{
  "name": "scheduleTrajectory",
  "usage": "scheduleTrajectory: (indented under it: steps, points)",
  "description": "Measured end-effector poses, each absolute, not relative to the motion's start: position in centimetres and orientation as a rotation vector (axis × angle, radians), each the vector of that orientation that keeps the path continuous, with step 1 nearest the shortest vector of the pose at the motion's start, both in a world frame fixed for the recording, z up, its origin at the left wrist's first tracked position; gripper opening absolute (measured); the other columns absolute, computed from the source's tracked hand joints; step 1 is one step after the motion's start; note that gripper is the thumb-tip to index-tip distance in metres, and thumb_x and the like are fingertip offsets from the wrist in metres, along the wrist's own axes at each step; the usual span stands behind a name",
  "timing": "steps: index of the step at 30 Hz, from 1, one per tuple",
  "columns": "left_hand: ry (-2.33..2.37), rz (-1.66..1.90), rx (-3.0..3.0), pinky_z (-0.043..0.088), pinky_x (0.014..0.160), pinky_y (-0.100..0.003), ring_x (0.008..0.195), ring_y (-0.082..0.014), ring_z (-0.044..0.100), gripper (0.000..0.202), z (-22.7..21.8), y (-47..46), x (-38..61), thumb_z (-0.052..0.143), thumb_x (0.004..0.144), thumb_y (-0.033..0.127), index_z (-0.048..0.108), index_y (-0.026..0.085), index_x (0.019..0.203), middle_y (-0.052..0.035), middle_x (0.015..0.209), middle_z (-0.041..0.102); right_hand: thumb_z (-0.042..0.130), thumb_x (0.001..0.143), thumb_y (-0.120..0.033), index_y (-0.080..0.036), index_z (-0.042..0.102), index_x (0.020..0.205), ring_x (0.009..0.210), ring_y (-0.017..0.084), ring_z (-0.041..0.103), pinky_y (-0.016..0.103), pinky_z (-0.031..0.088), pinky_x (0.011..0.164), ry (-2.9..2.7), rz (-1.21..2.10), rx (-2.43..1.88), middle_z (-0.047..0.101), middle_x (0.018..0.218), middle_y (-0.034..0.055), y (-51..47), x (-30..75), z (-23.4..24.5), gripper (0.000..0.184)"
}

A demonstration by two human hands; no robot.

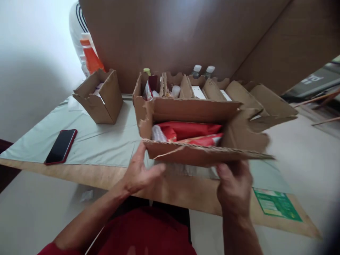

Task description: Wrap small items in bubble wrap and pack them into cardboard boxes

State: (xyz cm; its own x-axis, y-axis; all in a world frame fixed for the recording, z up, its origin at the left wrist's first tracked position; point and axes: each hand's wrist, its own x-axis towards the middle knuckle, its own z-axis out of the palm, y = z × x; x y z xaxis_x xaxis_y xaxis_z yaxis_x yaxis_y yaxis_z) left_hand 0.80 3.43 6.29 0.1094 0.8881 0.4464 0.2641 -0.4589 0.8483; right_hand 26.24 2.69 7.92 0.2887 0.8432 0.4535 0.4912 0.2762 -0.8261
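A small open cardboard box (pixel 196 109) is lifted over the table's near edge, with red packets (pixel 191 130) lying inside it. My left hand (pixel 140 171) is at the box's lower left corner, thumb up against the front flap and fingers curled under. At the underside of the front flap (pixel 209 154) my right hand (pixel 233 184) grips from below, its fingers bent around the edge.
Several open cardboard boxes with bottles and small items (pixel 183 86) stand behind. Another open box (pixel 99 95) sits at the left on a grey sheet (pixel 92 141), near a dark phone in a red case (pixel 61 146). A green leaflet (pixel 276 203) lies right. Large cardboard sheets (pixel 186 32) lean behind.
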Motion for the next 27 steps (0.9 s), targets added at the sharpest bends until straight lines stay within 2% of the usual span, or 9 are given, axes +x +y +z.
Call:
scheduleTrajectory:
  steps: [3, 6, 8, 10, 14, 18, 21, 24, 27]
  points:
    - [1.229, 1.406, 1.754, 0.049, 0.112, -0.048, 0.132, -0.0317, 0.059, 0.064, 6.9, 3.8, -0.3, 0.070, 0.093, 0.048, 0.047, 0.022, 0.147, -0.0143, 0.143, 0.060, 0.064, 0.090, -0.062, -0.020, 0.066, 0.112, 0.111, 0.032, 0.066, 0.052, 0.050, 0.104, -1.369, 0.451, -1.274, 0.072, 0.112, 0.0114, 3.6, 25.1, 7.6, 0.048]
    - [1.194, 1.464, 1.813, 0.045, 0.117, -0.051, 0.135, -0.0324, 0.055, 0.066, 7.4, 4.1, 0.9, 0.072, 0.091, 0.047, 0.047, 0.021, 0.146, -0.0147, 0.143, 0.058, 0.062, 0.094, -0.056, -0.021, 0.066, 0.117, 0.116, 0.029, 0.065, 0.051, 0.046, 0.111, -1.251, 0.345, -1.206, 0.071, 0.114, 0.0098, 3.8, 25.1, 7.9, 0.042]
    - [1.203, 1.497, 1.805, 0.047, 0.114, -0.051, 0.130, -0.0325, 0.057, 0.065, 6.6, 3.6, 1.8, 0.074, 0.088, 0.048, 0.049, 0.021, 0.142, -0.0140, 0.135, 0.060, 0.061, 0.096, -0.053, -0.021, 0.066, 0.124, 0.120, 0.029, 0.062, 0.051, 0.043, 0.114, -1.197, 0.301, -1.189, 0.070, 0.120, 0.0099, 3.4, 25.2, 7.6, 0.043]
    - [1.296, 1.500, 1.714, 0.050, 0.111, -0.050, 0.124, -0.0321, 0.059, 0.064, 5.0, 2.2, 1.7, 0.075, 0.087, 0.050, 0.052, 0.020, 0.138, -0.0129, 0.127, 0.061, 0.062, 0.095, -0.053, -0.020, 0.069, 0.123, 0.119, 0.029, 0.062, 0.050, 0.046, 0.110, -1.223, 0.323, -1.175, 0.071, 0.118, 0.0103, 3.2, 24.7, 6.8, 0.044]
    - [1.585, 1.596, 1.338, 0.047, 0.115, -0.048, 0.134, -0.0339, 0.054, 0.070, 1.4, -1.7, -1.2, 0.077, 0.085, 0.052, 0.048, 0.020, 0.141, -0.0139, 0.131, 0.058, 0.064, 0.094, -0.057, -0.021, 0.072, 0.119, 0.112, 0.030, 0.066, 0.048, 0.051, 0.104, -1.377, 0.557, -1.077, 0.074, 0.115, 0.0101, 4.9, 20.9, 4.7, 0.045]
    - [1.734, 1.711, 1.159, 0.035, 0.125, -0.048, 0.139, -0.0318, 0.051, 0.067, 0.6, -4.2, -4.2, 0.076, 0.088, 0.045, 0.047, 0.021, 0.144, -0.0136, 0.134, 0.059, 0.062, 0.094, -0.064, -0.025, 0.066, 0.132, 0.125, 0.031, 0.062, 0.050, 0.047, 0.111, -1.530, 0.874, -0.943, 0.070, 0.131, 0.0107, 9.6, 14.8, 3.6, 0.055]
    - [1.755, 1.776, 1.188, 0.027, 0.129, -0.048, 0.141, -0.0298, 0.051, 0.066, 0.7, -4.7, -5.1, 0.073, 0.092, 0.038, 0.044, 0.022, 0.149, -0.0130, 0.136, 0.059, 0.059, 0.092, -0.071, -0.024, 0.059, 0.140, 0.131, 0.032, 0.059, 0.051, 0.045, 0.115, -1.619, 0.983, -0.833, 0.067, 0.136, 0.0113, 13.5, 10.6, 3.3, 0.067]
    - [1.797, 1.773, 1.240, 0.026, 0.130, -0.051, 0.150, -0.0317, 0.042, 0.082, -0.6, -5.1, -5.5, 0.073, 0.091, 0.032, 0.030, 0.025, 0.161, -0.0155, 0.156, 0.047, 0.054, 0.090, -0.079, -0.024, 0.050, 0.149, 0.133, 0.032, 0.058, 0.052, 0.043, 0.117, -1.650, 0.982, -0.841, 0.064, 0.143, 0.0124, 16.3, 7.6, 3.0, 0.080]
    - [1.879, 1.747, 1.282, 0.027, 0.129, -0.055, 0.156, -0.0355, 0.033, 0.094, -3.0, -5.9, -5.7, 0.077, 0.088, 0.029, 0.023, 0.030, 0.165, -0.0147, 0.169, 0.030, 0.045, 0.093, -0.080, -0.027, 0.041, 0.156, 0.145, 0.032, 0.048, 0.056, 0.032, 0.123, -1.634, 0.917, -0.878, 0.052, 0.158, 0.0119, 17.4, 5.5, 2.7, 0.082]
